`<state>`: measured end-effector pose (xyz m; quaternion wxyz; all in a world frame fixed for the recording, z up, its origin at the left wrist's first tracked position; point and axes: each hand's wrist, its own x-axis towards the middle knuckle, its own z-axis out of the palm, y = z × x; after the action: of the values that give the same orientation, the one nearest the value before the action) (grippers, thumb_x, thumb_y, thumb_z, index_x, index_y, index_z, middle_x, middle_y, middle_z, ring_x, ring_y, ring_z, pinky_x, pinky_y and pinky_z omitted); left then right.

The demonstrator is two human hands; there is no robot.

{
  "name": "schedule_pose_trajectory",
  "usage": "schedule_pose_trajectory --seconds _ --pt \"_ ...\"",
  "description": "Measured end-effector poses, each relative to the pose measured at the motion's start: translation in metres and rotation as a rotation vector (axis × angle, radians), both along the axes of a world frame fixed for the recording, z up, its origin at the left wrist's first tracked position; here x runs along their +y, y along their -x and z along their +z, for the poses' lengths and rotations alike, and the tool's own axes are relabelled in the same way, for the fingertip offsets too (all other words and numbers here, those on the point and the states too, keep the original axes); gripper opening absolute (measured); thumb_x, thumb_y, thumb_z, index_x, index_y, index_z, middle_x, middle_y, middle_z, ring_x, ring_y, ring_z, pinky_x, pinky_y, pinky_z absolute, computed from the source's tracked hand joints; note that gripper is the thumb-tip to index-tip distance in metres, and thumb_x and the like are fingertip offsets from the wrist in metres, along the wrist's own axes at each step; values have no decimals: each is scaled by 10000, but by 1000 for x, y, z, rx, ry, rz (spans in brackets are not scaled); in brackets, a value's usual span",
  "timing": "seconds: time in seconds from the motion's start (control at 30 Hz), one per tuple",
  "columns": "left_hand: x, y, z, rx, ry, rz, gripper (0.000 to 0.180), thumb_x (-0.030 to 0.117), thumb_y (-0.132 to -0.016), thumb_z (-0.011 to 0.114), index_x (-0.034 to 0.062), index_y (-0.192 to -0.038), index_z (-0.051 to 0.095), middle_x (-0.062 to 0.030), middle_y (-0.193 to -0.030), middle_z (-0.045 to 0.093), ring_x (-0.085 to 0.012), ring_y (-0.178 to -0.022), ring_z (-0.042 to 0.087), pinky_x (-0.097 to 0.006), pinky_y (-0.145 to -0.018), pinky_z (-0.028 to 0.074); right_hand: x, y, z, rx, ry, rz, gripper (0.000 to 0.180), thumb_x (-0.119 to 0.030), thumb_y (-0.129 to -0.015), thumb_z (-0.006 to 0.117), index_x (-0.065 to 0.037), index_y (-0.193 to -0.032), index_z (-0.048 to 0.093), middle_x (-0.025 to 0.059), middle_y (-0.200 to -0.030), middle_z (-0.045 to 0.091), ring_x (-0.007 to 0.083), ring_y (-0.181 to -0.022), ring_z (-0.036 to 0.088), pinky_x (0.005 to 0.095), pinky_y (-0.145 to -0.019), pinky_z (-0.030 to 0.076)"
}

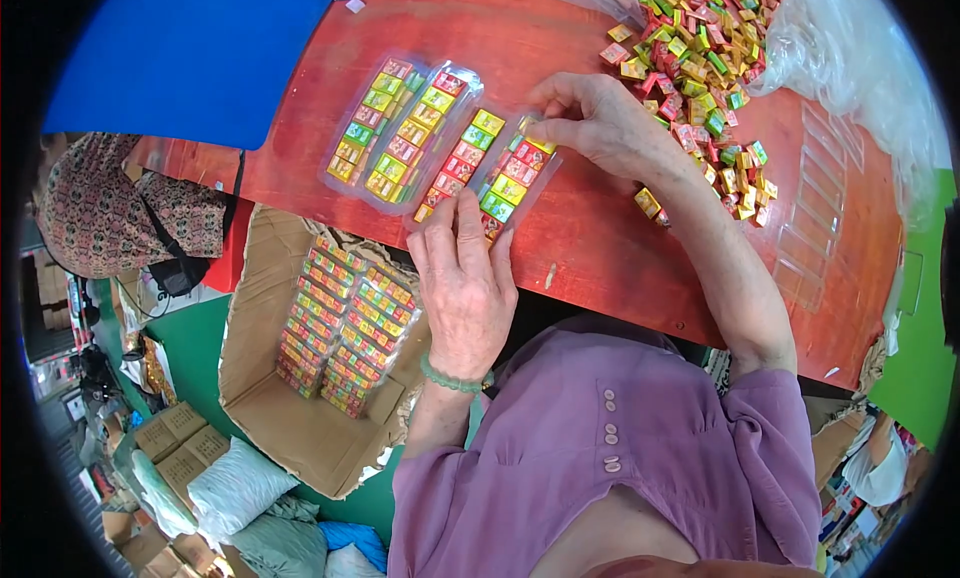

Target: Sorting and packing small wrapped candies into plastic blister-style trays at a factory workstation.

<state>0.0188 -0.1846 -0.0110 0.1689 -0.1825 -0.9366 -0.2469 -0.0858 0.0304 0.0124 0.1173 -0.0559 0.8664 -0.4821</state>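
A clear plastic blister tray lies in front of me, its two columns filled with small red, yellow and green boxes. Stretched over its near end, my left hand rests with fingers apart. My right hand is at the tray's far right corner, thumb and forefinger pinched on a small yellow box in the right column. Some of those fingertips are hidden. Just to the left, touching or nearly so, lies another filled blister tray.
Loose small boxes are heaped at the far right of the red table, beside clear plastic bags. Empty clear trays lie at the right. Below the table's left edge, an open carton holds stacked filled trays. A blue panel is far left.
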Motion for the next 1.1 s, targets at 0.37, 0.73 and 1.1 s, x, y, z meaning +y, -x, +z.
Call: schedule_pose_trajectory --seconds 0.37,0.73,1.1 --pt "2 -4 0 6 92 -14 605 80 -890 756 -116 -1405 508 -266 -1309 554 -422 -1127 563 -515 -961 491 0 -7 2 212 -172 102 323 -245 -948 735 8 -1139 675 111 -903 699 222 -767 657 368 -707 531" --pt "2 -16 6 -39 30 -67 602 44 -855 777 -99 -1392 544 -267 -1322 551 -423 -1158 563 -500 -963 503 16 -13 5 -105 -63 110 292 -248 -907 772 -14 -1044 664 30 -825 660 124 -716 595 323 -625 485" --pt "-2 -22 3 -38 8 -42 621 -4 -832 768 -75 -1412 557 -286 -1439 519 -444 -1252 542 -501 -1045 485 16 -25 15 -134 -53 113 268 -258 -901 788 -47 -975 640 -15 -777 604 82 -701 513 296 -588 393"
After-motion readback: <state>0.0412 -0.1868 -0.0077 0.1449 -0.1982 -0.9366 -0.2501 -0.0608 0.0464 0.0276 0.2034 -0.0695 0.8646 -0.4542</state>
